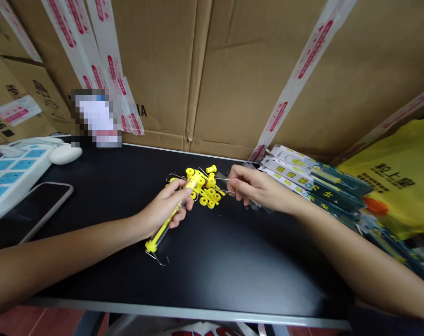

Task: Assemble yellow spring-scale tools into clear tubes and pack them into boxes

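My left hand (166, 208) is closed round a clear tube with yellow ends (162, 232), held slanting over the black table (212, 270); a wire hook sticks out of the tube's lower end. My right hand (257, 189) pinches a thin metal wire piece (223, 179) that points left toward a small pile of yellow plastic parts and wire hooks (205, 187). The pile lies between my two hands, near the table's middle.
Stacked green and white packaged cards (313, 179) lie at the right, beside a yellow bag (397, 177). A white power strip (12, 170), a white mouse-like object (65, 153) and a phone (37, 209) lie at the left. Cardboard boxes (205, 70) wall the back.
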Available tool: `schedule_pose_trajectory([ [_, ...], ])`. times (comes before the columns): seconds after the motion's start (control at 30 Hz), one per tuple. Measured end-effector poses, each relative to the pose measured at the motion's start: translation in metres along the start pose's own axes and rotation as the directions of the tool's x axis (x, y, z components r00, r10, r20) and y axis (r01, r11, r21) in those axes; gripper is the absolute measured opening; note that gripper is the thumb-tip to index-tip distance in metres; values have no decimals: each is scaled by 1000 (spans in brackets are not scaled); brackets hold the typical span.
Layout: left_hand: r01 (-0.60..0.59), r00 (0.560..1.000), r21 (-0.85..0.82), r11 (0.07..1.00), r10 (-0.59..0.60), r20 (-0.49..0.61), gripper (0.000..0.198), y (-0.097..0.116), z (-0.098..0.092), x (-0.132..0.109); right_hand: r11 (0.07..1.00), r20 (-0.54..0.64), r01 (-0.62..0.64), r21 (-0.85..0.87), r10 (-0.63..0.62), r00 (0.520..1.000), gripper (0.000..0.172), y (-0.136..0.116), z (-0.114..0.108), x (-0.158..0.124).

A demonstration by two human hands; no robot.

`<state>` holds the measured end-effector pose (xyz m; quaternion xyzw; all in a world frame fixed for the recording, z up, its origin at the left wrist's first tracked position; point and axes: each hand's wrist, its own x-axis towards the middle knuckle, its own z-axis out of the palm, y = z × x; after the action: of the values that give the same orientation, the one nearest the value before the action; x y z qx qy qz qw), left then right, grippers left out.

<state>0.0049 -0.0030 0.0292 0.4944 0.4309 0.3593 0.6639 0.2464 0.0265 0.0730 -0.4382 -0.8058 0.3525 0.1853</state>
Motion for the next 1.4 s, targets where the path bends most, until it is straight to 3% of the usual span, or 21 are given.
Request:
schedule_pose_trajectory([
  [0.1,-5,998,0,1000,5,70,18,4,17,8,996,9,68,-49,-68,998,19,0,1,-6],
  [0.23,-117,986,42,992,111,127,20,1,31,15,962,-16,185,-202,-192,981,19,1,-2,-10],
  [0.57,-32,989,-31,999,36,144,22,-8,25,8,914,-122,256,-314,-306,944,20,-5,5,-13],
  [0.9,4,981,-62,998,8,193,23,-13,26,7,731,-185,295,-615,-498,847,20,-3,21,-13],
  [1.1,35,971,-52,998,-21,239,20,-14,26,6,797,-214,253,-548,-426,879,23,-1,27,-12],
  [1.4,-4,984,70,998,-8,177,28,-14,29,10,923,-267,256,-286,-334,904,29,-1,45,-8],
])
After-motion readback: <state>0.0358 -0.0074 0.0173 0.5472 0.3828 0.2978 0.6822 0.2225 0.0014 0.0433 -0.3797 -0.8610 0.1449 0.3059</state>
